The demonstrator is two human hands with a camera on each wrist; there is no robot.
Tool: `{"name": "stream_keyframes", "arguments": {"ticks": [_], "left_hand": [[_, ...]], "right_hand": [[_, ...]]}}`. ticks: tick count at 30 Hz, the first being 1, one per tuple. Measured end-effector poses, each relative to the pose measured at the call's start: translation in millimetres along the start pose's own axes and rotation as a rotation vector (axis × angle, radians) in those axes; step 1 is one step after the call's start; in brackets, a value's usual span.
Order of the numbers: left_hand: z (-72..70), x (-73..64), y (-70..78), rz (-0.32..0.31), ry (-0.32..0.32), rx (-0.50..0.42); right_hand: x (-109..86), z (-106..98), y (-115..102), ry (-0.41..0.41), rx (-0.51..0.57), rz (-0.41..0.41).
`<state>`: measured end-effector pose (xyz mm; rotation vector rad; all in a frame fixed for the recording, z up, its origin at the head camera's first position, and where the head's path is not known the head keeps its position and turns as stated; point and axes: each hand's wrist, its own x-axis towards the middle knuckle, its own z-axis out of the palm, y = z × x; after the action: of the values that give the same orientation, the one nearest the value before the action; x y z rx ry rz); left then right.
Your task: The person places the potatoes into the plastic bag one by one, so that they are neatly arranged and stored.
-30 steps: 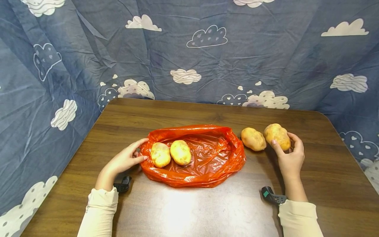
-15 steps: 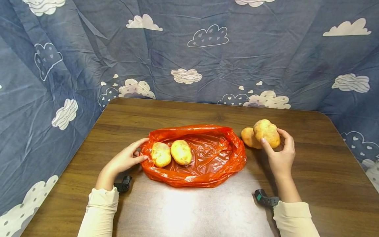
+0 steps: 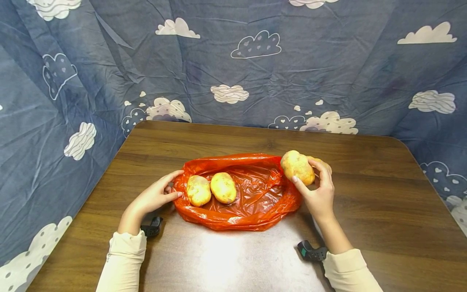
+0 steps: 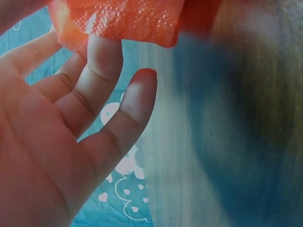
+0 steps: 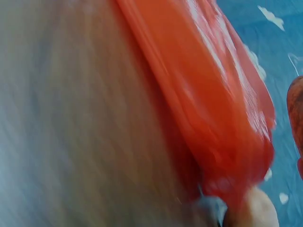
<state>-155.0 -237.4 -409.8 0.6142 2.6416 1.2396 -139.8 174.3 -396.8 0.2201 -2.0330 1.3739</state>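
An opened red plastic bag [image 3: 255, 202] lies on the table with two potatoes, a left potato [image 3: 198, 190] and a right potato [image 3: 223, 187], in its left half. At the bag's left rim my left hand [image 3: 153, 196] holds the plastic between thumb and fingers; in the left wrist view the bag [image 4: 128, 19] covers some fingertips. My right hand [image 3: 321, 198] grips a third potato [image 3: 297, 167] over the bag's right rim. Behind that hand another potato [image 3: 313, 159] is mostly hidden; the right wrist view shows this potato [image 5: 255, 210] beside the bag [image 5: 203, 94].
The brown wooden table [image 3: 383, 194] extends to both sides and in front of the bag. A blue cloth [image 3: 233, 73] with white clouds hangs behind its far edge. A black wrist camera mount [image 3: 310, 251] sits at my right wrist.
My right hand has carried its potato leftwards, past the other potato on the table, to the bag's right rim. The left hand and the bag have stayed in place.
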Motion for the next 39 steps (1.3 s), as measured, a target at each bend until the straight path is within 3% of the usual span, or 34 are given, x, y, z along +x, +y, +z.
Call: {"name": "stream_keyframes", "arguments": {"ticks": [15, 18, 22, 28, 35, 39], "left_hand": [[0.1, -0.9, -0.9, -0.006, 0.001, -0.026], [-0.2, -1.0, -0.4, -0.007, 0.001, -0.020], [-0.3, -0.8, 0.6, -0.006, 0.001, -0.011], [-0.3, -0.3, 1.2, -0.008, 0.000, -0.016], [-5.0, -4.6, 33.0, -0.010, -0.007, -0.022], [-4.4, -4.5, 31.1, -0.006, -0.003, -0.029]], "right_hand": [[-15.5, 31.0, -19.2, -0.182, -0.014, -0.070], [-18.9, 38.4, -7.6, -0.221, -0.019, -0.066], [-24.2, 50.0, 10.6, -0.272, -0.030, -0.034], [-29.1, 65.7, 12.2, -0.325, -0.018, 0.026], [-31.8, 80.1, 9.7, -0.341, -0.030, 0.085], [-32.9, 85.6, 11.1, -0.345, -0.046, 0.118]]}}
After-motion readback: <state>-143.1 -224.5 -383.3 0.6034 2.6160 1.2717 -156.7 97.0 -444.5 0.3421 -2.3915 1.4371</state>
